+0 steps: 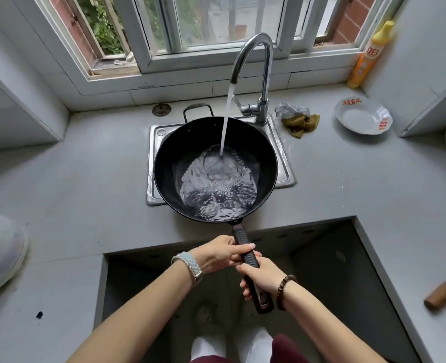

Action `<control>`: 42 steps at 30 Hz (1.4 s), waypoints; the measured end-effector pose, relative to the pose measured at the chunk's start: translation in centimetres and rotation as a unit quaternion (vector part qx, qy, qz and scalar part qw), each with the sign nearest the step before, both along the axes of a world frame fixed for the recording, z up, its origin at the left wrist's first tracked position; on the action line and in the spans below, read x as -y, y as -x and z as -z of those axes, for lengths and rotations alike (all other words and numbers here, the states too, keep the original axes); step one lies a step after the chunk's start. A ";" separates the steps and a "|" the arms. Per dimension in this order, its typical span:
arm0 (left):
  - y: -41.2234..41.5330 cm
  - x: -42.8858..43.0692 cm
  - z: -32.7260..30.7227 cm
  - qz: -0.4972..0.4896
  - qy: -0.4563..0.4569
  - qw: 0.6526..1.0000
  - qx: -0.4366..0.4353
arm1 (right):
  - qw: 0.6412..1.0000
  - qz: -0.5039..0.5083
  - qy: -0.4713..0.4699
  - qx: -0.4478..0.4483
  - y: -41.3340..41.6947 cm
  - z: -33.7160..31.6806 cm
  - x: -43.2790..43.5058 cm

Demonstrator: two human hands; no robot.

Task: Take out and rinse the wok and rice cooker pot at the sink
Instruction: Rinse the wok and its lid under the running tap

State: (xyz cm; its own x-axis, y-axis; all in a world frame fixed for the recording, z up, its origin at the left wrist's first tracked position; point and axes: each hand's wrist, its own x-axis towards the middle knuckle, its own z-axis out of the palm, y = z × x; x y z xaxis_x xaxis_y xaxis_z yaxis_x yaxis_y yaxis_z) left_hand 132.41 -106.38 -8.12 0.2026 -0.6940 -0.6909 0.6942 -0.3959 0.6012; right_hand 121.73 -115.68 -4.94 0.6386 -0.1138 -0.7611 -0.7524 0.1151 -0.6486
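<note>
Holding the long handle [250, 268] with both hands, the person is keeping the heavy wok [215, 169] steady, I think. The left hand [216, 254] is wrapping tight around the handle closer to the pan, and the right hand [262, 277] is gripping it near the end. The wok is sitting over the sink [284, 163], right under the faucet [258, 74], so the one stream of water [226, 121] is falling in and swirling around. Farther back, one cloth [299, 121], one bowl [362, 116] and one yellow bottle [368, 53] are waiting. No rice cooker pot is clearly showing.
</note>
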 end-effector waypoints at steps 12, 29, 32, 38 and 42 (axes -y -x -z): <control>-3.7 0.1 -3.6 -0.032 0.010 0.999 0.020 | 0.997 0.003 -0.040 0.073 -3.6 -5.8 0.2; -1.3 -0.4 -0.4 0.012 -0.016 1.000 0.024 | 1.000 0.015 -0.008 0.018 -0.8 -1.3 -0.5; -0.9 -0.3 0.0 0.008 -0.003 1.000 0.013 | 0.996 0.054 0.068 0.004 -0.6 -0.6 -1.4; -1.6 0.5 0.2 -0.053 0.002 0.998 0.020 | 0.971 0.066 0.228 0.017 -1.9 -1.6 -1.9; -1.9 0.7 -2.0 -0.074 0.001 0.997 0.031 | 0.983 0.085 0.162 0.028 -3.1 -3.3 -1.6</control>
State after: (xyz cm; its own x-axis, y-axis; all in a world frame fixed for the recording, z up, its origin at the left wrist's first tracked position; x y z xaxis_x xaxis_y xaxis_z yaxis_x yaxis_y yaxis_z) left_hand 134.33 -107.05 -6.08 0.3452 -0.6541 -0.6730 0.7060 -0.2915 0.6454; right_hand 124.80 -114.08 -1.66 0.6294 -0.4532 -0.6312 -0.7019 0.0169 -0.7121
